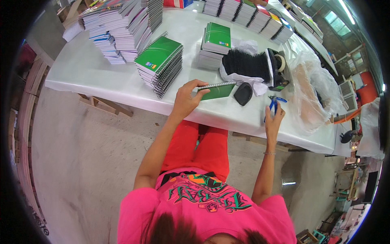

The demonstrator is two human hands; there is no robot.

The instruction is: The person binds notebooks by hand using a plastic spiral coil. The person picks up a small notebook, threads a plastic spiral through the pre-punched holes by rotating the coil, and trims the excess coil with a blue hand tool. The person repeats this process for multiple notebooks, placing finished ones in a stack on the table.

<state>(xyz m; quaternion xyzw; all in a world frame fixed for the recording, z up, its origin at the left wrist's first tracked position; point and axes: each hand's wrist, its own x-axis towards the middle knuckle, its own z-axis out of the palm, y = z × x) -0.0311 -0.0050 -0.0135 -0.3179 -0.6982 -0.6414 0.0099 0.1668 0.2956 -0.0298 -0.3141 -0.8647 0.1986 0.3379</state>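
Observation:
My left hand [190, 97] pinches the left end of a green spiral notebook [218, 92], which is tilted at the table's front edge with its wire binding along the upper side. Farther right, my right hand [275, 116] is closed on blue-handled pliers [273, 103], held just over the tabletop. Between the hands lies a dark, rounded flat object [243, 94]. Left of my left hand stands a stack of green spiral notebooks [159, 65]. Beyond the held notebook is a pile of green-covered pads [215, 40], beside a bundle of black binding coils [246, 65].
A roll of tape [280, 63] sits by a dark box near the coils. Clear plastic bags [310, 89] bulge at the right of the white table [101, 81]. Tall book stacks [122, 32] rise at the back left, and a row of bound books [248, 18] lines the back.

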